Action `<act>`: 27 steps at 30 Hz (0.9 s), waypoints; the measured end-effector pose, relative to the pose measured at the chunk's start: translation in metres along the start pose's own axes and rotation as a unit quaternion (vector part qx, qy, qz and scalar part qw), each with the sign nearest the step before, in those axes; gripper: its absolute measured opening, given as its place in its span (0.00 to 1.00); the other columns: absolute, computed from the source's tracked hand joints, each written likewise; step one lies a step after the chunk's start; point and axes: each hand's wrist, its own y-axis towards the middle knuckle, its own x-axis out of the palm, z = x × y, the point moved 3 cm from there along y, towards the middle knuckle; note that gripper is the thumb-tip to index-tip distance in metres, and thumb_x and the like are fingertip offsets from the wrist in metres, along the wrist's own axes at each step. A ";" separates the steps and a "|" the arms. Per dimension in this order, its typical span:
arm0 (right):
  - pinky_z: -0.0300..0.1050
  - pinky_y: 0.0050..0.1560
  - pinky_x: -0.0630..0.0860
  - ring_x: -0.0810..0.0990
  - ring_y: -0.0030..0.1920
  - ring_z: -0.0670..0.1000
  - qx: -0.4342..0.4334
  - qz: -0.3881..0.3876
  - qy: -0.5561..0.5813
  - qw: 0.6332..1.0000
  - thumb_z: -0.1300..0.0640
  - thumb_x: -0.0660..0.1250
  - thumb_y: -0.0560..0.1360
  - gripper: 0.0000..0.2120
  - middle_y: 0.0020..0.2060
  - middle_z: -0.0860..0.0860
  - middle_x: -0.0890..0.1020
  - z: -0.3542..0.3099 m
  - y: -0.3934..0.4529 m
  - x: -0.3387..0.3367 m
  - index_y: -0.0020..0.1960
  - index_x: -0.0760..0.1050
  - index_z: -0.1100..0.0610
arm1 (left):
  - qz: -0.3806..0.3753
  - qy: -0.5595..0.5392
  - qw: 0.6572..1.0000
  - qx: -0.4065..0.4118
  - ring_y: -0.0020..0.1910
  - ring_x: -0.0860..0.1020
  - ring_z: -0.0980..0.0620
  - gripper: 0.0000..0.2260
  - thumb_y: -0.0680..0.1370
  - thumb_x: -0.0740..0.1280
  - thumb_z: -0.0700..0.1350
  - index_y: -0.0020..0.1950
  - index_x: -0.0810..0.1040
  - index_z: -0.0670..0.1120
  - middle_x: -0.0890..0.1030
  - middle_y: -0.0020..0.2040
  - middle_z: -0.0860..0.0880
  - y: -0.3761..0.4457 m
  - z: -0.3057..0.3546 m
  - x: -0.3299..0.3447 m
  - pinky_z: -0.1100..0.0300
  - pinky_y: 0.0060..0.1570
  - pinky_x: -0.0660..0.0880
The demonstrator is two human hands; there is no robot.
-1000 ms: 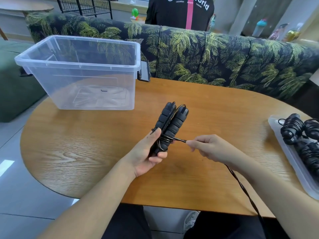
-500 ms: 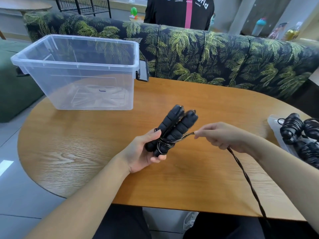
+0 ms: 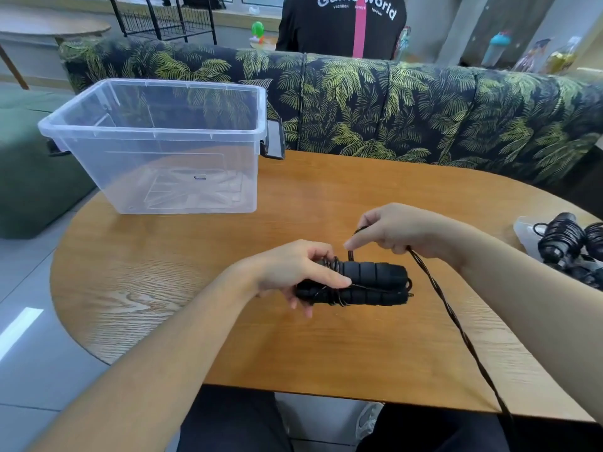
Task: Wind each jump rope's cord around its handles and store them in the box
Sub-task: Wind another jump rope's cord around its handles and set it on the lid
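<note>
Gripped at their left end by the left hand (image 3: 293,272), paired foam handles (image 3: 368,283) held level above the near table (image 3: 163,288). Pinched in the right hand (image 3: 394,233), thin limp cord (image 3: 456,331) trailing off the near edge. Light, probably springy: best kept taut, clamped over the wraps.

I hold two black ribbed handles (image 3: 365,283) side by side, lying level above the table, their free ends pointing to my right. A few turns of thin black cord (image 3: 456,327) circle them near my left hand (image 3: 293,272), and the loose length runs up into my right hand (image 3: 398,231), then trails down off the near edge. The clear plastic box (image 3: 156,141) stands upright and open at the far left. More wound ropes (image 3: 564,243) lie at the right edge.
</note>
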 end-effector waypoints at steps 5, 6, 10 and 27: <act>0.42 0.28 0.57 0.60 0.26 0.48 -0.035 0.068 -0.029 0.997 0.40 0.66 0.78 0.20 0.23 0.45 0.66 -0.021 -0.016 0.006 0.39 0.81 0.56 | 0.050 0.071 0.995 -0.044 0.33 0.83 0.42 0.17 0.74 0.76 0.52 0.55 0.75 0.45 0.84 0.52 0.40 0.008 0.010 0.006 0.58 0.27 0.77; 0.41 0.28 0.58 0.61 0.26 0.48 -0.041 0.075 -0.038 0.996 0.40 0.66 0.79 0.21 0.23 0.45 0.66 -0.024 -0.020 0.007 0.40 0.82 0.57 | 0.060 0.065 0.995 -0.049 0.34 0.84 0.41 0.18 0.74 0.76 0.52 0.55 0.74 0.45 0.84 0.52 0.40 0.008 0.008 0.005 0.58 0.28 0.78; 0.42 0.31 0.64 0.65 0.28 0.50 -0.063 0.077 -0.058 0.993 0.41 0.63 0.81 0.20 0.29 0.48 0.71 -0.024 -0.032 0.020 0.42 0.83 0.55 | 0.100 0.053 0.992 -0.064 0.33 0.84 0.42 0.18 0.76 0.74 0.55 0.55 0.72 0.47 0.84 0.51 0.41 0.012 0.000 0.008 0.57 0.27 0.78; 0.40 0.27 0.58 0.62 0.27 0.47 -0.051 0.052 0.049 0.996 0.42 0.62 0.81 0.15 0.28 0.45 0.71 0.035 -0.050 0.051 0.50 0.80 0.52 | 0.116 -0.416 0.902 0.018 0.36 0.77 0.42 0.20 0.75 0.73 0.46 0.66 0.75 0.44 0.79 0.46 0.41 0.014 -0.050 0.024 0.62 0.24 0.68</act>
